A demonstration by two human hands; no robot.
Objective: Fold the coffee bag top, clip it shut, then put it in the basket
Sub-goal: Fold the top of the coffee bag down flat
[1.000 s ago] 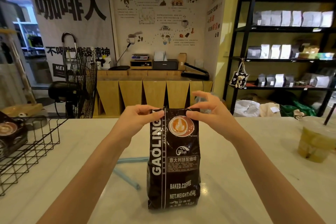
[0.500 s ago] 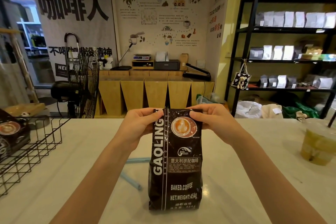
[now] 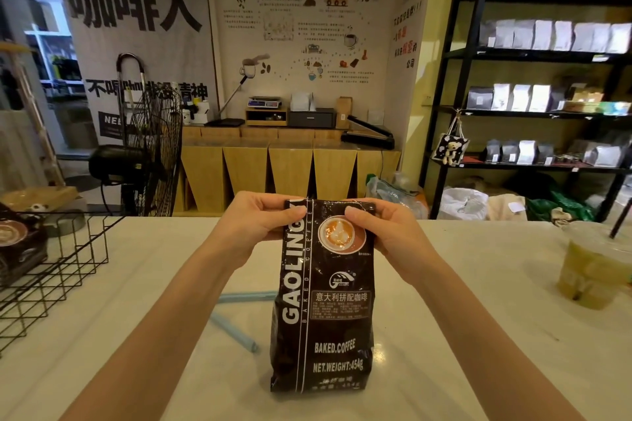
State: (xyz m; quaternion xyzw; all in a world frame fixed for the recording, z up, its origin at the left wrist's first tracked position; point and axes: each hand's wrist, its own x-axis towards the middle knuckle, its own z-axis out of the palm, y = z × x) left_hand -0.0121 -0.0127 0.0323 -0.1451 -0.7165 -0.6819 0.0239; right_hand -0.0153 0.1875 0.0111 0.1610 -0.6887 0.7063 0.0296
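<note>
bag: coffee bag (image 3: 321, 297) upright on white counter (image 3: 461, 335), front label toward camera, base planted so top can be worked with both hands
clip: pale blue sticks (image 3: 236, 318) flat on counter just left of and behind bag, probably the sealing clip; within easy reach for next step, untouched
left hand: left hand (image 3: 254, 220) closed on bag's top left corner, thumb on front, other fingers behind
right hand: right hand (image 3: 383, 229) closed on top right corner, thumb pressed on front just above printed cup
grip reason: corners pinched symmetrically, likely to keep fold straight and flat
fold: top edge turned down and held; clip not yet on
drink: iced drink cup (image 3: 591, 267) with straw far right on counter, well apart from bag
basket: wire basket (image 3: 61, 270) at left edge of counter, well apart from bag, another dark bag already inside; drop-off point for later
background: fan, wooden cabinet, shelves of pouches; not involved
change vs 1 s ago: right fingers no longer raised and spread, now tucked down onto corner; top sits lower and flatter; bag base in same spot; clip and basket unmoved
stage: folding step close to done, by judgement
</note>
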